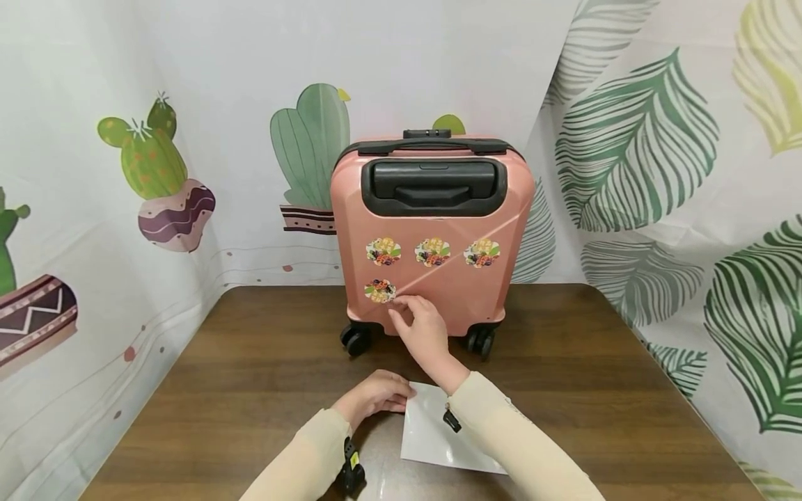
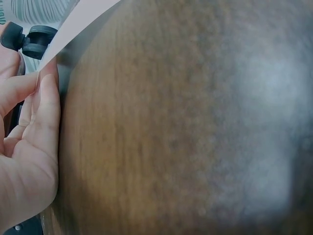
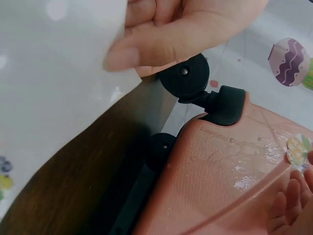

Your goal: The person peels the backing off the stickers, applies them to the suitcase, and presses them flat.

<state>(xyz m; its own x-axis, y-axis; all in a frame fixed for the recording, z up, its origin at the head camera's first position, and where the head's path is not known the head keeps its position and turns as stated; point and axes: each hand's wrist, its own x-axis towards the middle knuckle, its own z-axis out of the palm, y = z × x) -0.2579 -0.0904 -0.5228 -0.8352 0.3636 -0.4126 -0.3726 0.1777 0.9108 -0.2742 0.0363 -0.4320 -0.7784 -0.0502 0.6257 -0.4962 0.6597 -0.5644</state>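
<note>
My right hand reaches up to the pink suitcase. Its fingertips touch the right edge of a round fruit-print sticker at the lower left of the case, with the thumb a little apart below. That sticker lies against the shell in the right wrist view too, partly covered by a finger. On the table, my left hand pinches the upper left corner of a glossy white sheet between thumb and fingers. Coloured prints show at the edge of this sheet in the right wrist view.
Three similar stickers, the middle one among them, form a row above on the case. The suitcase stands on black wheels at the back of the brown wooden table. Behind it hangs a cloth printed with cacti and leaves.
</note>
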